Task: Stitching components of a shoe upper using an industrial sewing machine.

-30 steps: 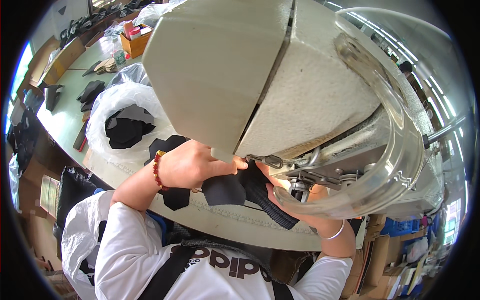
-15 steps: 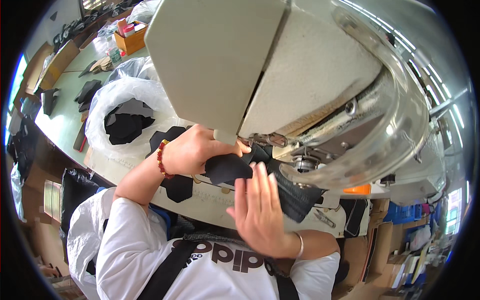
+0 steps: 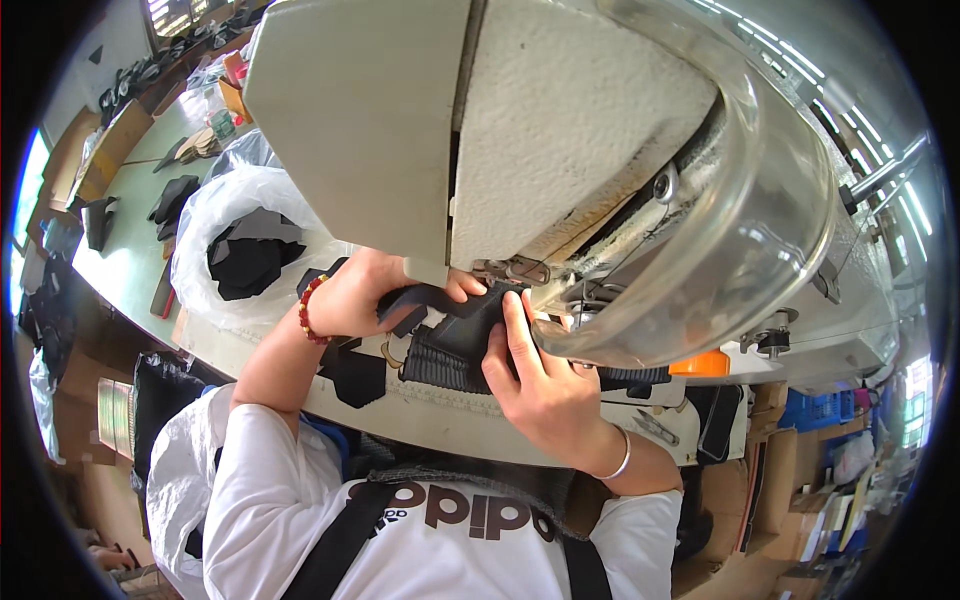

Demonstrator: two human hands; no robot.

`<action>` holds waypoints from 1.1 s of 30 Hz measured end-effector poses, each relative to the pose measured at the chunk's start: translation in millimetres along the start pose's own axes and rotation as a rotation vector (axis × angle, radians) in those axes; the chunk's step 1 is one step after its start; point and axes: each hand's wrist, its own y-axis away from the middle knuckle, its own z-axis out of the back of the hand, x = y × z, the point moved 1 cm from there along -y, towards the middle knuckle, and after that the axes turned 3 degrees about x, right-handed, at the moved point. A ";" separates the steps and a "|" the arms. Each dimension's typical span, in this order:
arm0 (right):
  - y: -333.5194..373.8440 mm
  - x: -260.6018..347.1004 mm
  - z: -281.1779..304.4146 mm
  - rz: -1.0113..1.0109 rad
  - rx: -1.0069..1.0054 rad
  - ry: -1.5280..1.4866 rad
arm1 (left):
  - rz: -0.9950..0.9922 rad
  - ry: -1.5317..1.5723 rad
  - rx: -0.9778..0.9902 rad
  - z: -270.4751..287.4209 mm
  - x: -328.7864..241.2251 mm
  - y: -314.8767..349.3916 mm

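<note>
My left hand (image 3: 355,292), with a beaded bracelet on its wrist, is closed on a black fabric piece (image 3: 440,297), its fingertips close to the presser foot of the sewing machine (image 3: 365,110). The piece curls up at its left end. My right hand (image 3: 545,400) lies with fingers stretched out, their tips pressing on the black material beside the foot. Ribbed black material (image 3: 445,362) spreads below, between both hands, and reappears to the right of my right hand. The machine head and its clear plastic guard (image 3: 790,200) hide part of the stitching spot.
A clear plastic bag (image 3: 195,250) of black pieces stands to the left. A loose black piece (image 3: 357,378) lies on the machine table by my left forearm. Small snips (image 3: 656,428) and an orange object (image 3: 700,364) are at the right.
My right hand has shifted up and right to the presser foot. The held piece has been turned and laid against the ribbed material, which has moved left. The view has shifted slightly.
</note>
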 end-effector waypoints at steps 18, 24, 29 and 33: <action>2.8 -25.2 9.4 0.140 0.140 -0.008 | -0.043 -0.493 0.102 3.0 -6.2 0.5; -2.0 -29.5 9.5 0.039 0.105 -0.139 | -0.063 -0.464 0.131 10.5 -4.9 -2.6; 4.3 -34.6 9.6 0.000 0.174 -0.120 | -0.113 -0.520 0.082 8.1 -4.8 -3.9; 41.8 -37.6 -13.9 -0.207 0.392 -0.389 | -0.105 -0.567 0.048 4.0 -7.8 -2.8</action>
